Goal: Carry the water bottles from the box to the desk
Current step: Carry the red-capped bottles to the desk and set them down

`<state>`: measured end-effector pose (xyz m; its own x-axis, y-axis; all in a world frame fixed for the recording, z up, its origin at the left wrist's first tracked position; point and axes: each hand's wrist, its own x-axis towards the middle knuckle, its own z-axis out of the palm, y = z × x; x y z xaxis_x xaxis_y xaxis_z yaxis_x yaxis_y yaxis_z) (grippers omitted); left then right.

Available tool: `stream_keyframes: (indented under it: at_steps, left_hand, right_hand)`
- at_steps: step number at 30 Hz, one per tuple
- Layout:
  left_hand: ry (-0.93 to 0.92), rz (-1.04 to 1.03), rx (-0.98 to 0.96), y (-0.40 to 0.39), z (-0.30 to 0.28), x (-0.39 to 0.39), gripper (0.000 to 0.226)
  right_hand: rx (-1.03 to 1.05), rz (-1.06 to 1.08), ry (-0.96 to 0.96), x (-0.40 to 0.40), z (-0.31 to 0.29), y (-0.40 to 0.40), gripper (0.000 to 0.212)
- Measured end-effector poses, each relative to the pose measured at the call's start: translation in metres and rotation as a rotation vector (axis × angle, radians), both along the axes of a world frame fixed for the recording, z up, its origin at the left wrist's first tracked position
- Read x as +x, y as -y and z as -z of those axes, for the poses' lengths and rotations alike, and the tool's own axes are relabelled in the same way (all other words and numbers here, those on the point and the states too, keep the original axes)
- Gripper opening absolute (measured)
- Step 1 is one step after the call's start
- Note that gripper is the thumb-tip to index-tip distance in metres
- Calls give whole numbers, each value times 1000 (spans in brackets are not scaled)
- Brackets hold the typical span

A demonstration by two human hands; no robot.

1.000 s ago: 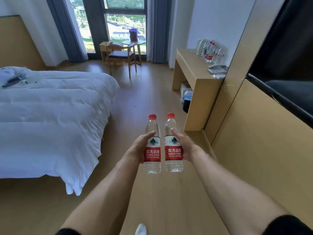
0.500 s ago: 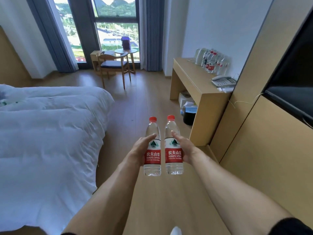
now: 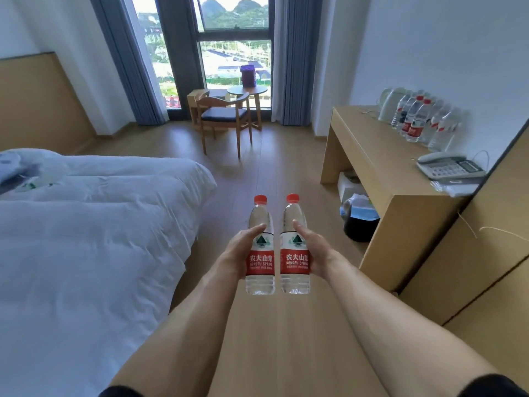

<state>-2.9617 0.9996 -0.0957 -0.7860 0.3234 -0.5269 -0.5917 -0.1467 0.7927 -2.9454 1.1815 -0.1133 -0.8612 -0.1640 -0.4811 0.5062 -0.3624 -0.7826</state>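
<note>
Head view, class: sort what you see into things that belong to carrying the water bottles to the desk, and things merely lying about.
Belongs to the job:
left hand gripping the left bottle
right hand gripping the right bottle
desk
bottles on the desk

Just lying about:
telephone
kettle
bed
chair

The desk now looms nearer ahead.
</note>
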Motion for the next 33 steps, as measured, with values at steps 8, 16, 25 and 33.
stream_keyframes:
  at_steps: [8, 16, 25, 33]
  left_hand:
    - [74, -54, 42, -39, 3, -109, 56]
    - [80, 5, 51, -65, 13, -230, 53]
    - [27, 107, 11, -95, 10, -419, 52]
    - [17, 225, 22, -129, 3, -554, 57]
  right_hand:
    - [24, -34, 34, -117, 1, -43, 63]
    - [71, 35, 57, -224, 15, -68, 62]
    - [59, 136, 58, -389, 4, -92, 60]
    - [13, 275, 4, -498, -1, -110, 56]
